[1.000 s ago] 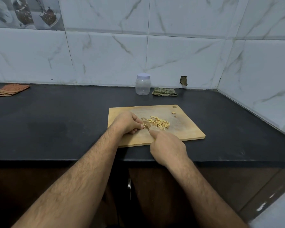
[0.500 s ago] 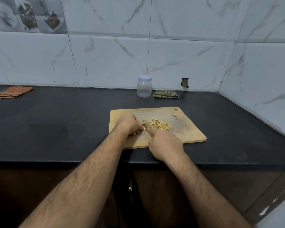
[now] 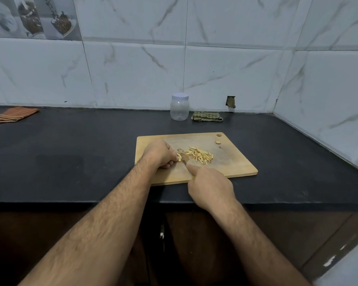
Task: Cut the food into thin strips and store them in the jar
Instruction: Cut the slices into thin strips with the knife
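A wooden cutting board [image 3: 232, 165] lies on the black counter. A pile of thin pale yellow food strips [image 3: 201, 155] sits near its middle. My left hand [image 3: 158, 153] is curled on the board and pinches a small piece of the food at its fingertips. My right hand [image 3: 210, 185] grips a knife [image 3: 184, 157], index finger along its back, with the blade beside the left fingertips. The handle is hidden in my fist. A clear plastic jar [image 3: 179, 107] with a white lid stands closed at the back by the wall.
A folded green checked cloth [image 3: 206, 116] lies right of the jar. An orange striped cloth [image 3: 12, 114] lies at the far left of the counter. Two small food bits [image 3: 217, 142] lie near the board's hanging hole. Tiled walls meet in a corner at right.
Both hands stay at the same spot on the board, with the knife working against the piece at the left fingertips. The view has shifted slightly with my head.
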